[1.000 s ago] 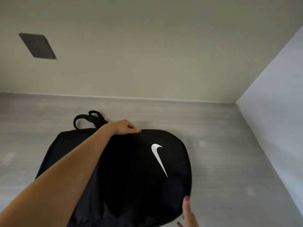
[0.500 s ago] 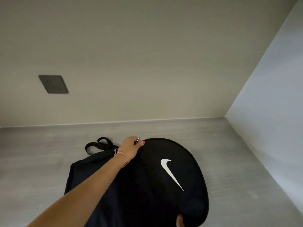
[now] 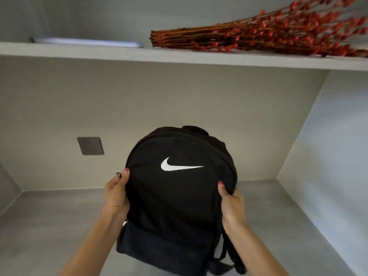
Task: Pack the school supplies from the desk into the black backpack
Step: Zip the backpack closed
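At the far left a dark grey wall socket plate (image 3: 90,146) sits on the beige back wall, above the grey desk (image 3: 49,220), and higher up a flat white item (image 3: 85,42) — too blurred to identify — lies on the shelf (image 3: 179,57) that runs across the top. The left hand (image 3: 117,193) comes up from the lower left with a thin bracelet (image 3: 113,208) at the wrist; its fingers are curled around the left edge of the black backpack (image 3: 179,196), thumb laid on the front panel. The backpack stands upright at the middle of the desk, white swoosh facing the camera, its zip closed as far as can be seen and its straps trailing at the lower right. The right hand (image 3: 232,204) clasps the bag's right edge the same way, thumb in front. Above and to the right, a bundle of dried red-berried branches (image 3: 268,34) lies on the shelf — well clear of the bag.
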